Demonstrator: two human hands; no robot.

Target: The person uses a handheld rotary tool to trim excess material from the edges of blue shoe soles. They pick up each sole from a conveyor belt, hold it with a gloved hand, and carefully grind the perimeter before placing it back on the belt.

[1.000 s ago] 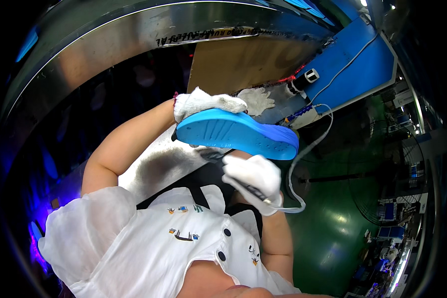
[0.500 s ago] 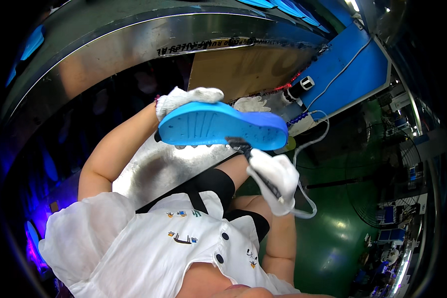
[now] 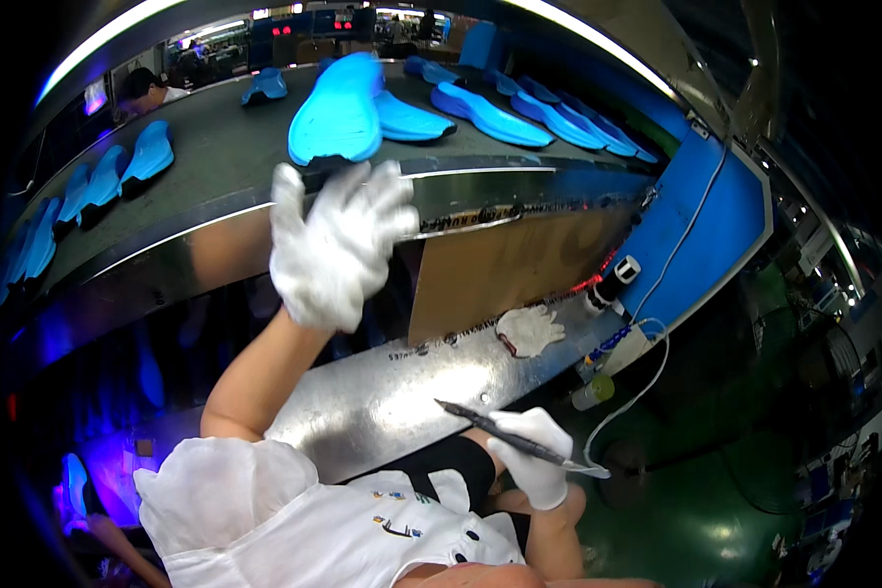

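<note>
My left hand, in a white glove, reaches up to the edge of the conveyor belt with its fingers spread. Just beyond the fingertips is a bright blue shoe sole, its dark end toward me; whether the fingers still touch it I cannot tell. Lower right, my gloved right hand is closed around a slim black brush. The brush tip points up and left over the metal shelf, and a clear hose trails from its back end.
More blue soles lie along the dark belt, left and right. A spare white glove rests on the shelf beside a cardboard sheet. A blue panel and a small yellow-green-capped bottle are to the right. Another person is beyond the belt.
My left hand has carried the blue sole up from the lap area to the belt and its fingers have opened. My right hand has lowered, drawing the brush away from the sole.
</note>
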